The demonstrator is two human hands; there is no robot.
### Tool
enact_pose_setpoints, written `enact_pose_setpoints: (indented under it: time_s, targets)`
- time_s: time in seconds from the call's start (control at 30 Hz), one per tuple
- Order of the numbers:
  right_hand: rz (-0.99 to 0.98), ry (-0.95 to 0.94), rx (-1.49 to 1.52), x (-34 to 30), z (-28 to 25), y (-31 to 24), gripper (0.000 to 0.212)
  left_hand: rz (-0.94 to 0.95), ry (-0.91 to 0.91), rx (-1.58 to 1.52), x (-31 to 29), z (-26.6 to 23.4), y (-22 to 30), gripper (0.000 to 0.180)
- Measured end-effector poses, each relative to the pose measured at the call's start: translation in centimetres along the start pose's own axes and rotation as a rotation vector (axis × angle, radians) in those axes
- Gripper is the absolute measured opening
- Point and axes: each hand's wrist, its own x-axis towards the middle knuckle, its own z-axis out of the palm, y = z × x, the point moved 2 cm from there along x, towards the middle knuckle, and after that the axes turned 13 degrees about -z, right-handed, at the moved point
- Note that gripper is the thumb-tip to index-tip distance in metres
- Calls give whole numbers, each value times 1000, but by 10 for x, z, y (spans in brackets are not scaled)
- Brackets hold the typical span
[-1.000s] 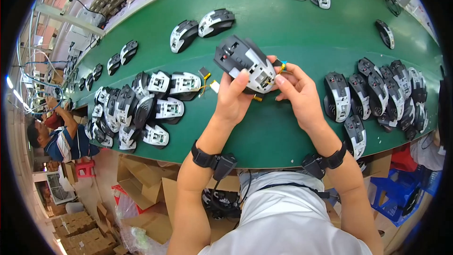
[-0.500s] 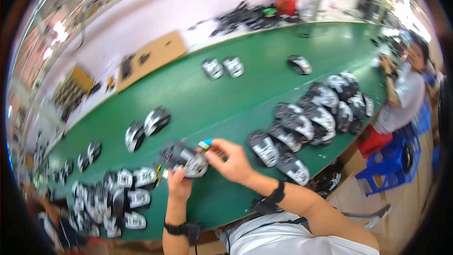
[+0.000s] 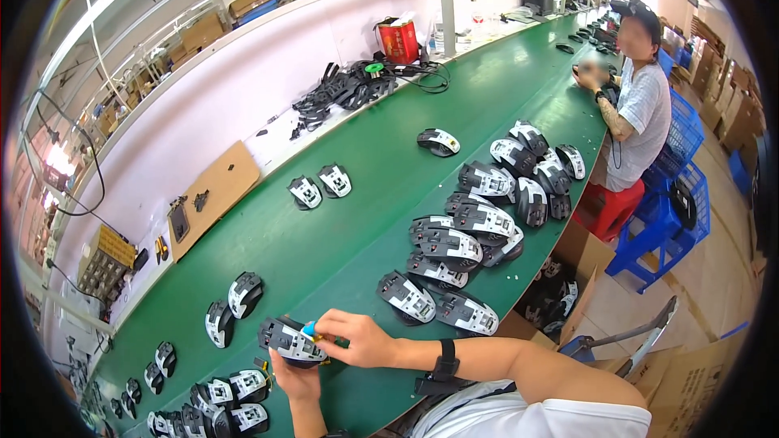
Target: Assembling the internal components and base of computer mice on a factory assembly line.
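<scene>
My left hand (image 3: pixel 297 383) grips a black-and-white computer mouse (image 3: pixel 280 337) from below, over the near part of the green bench. My right hand (image 3: pixel 363 341) pinches a small blue thing (image 3: pixel 309 330) against the top of that mouse; its kind is too small to make out. A heap of similar mice (image 3: pixel 217 407) lies to the left of my left hand. Beyond the held mouse, two more mice (image 3: pixel 244 294) stand side by side. On the right, past my right hand, a large group of mice (image 3: pixel 446 245) covers the bench.
The green bench (image 3: pixel 341 223) runs away to the far right. A brown board (image 3: pixel 217 203), black cables (image 3: pixel 345 91) and a red tin (image 3: pixel 398 40) sit along its back. A co-worker (image 3: pixel 637 105) sits at the right edge. A cardboard box (image 3: pixel 580 272) with parts stands below.
The view has swung to the right and upward, showing more of the bench and co-worker. My right hand has brought the blue thing from beside the mouse onto its top.
</scene>
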Motion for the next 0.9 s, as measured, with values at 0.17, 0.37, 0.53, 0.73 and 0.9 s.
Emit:
enact_pose_setpoints:
  time_s: [0.17, 0.37, 0.53, 0.73, 0.9]
  targets:
    - [-130, -104, -117, -9, 4, -7, 17, 40, 80, -14, 3, 5, -4, 53]
    - [-106, -188, -76, -17, 18, -7, 18, 18, 130, -69, -5, -20, -3, 49]
    - [-252, -254, -201, -2, 1, -2, 17, -10, 82, -167, 13, -8, -4, 52]
    - [-27, -260, -119, 1, 10, -5, 25, -29, -23, -112, 8, -4, 4, 51]
    - [-43, -288, -103, -6, 18, -6, 25, -33, -44, -92, -1, -10, 9, 51]
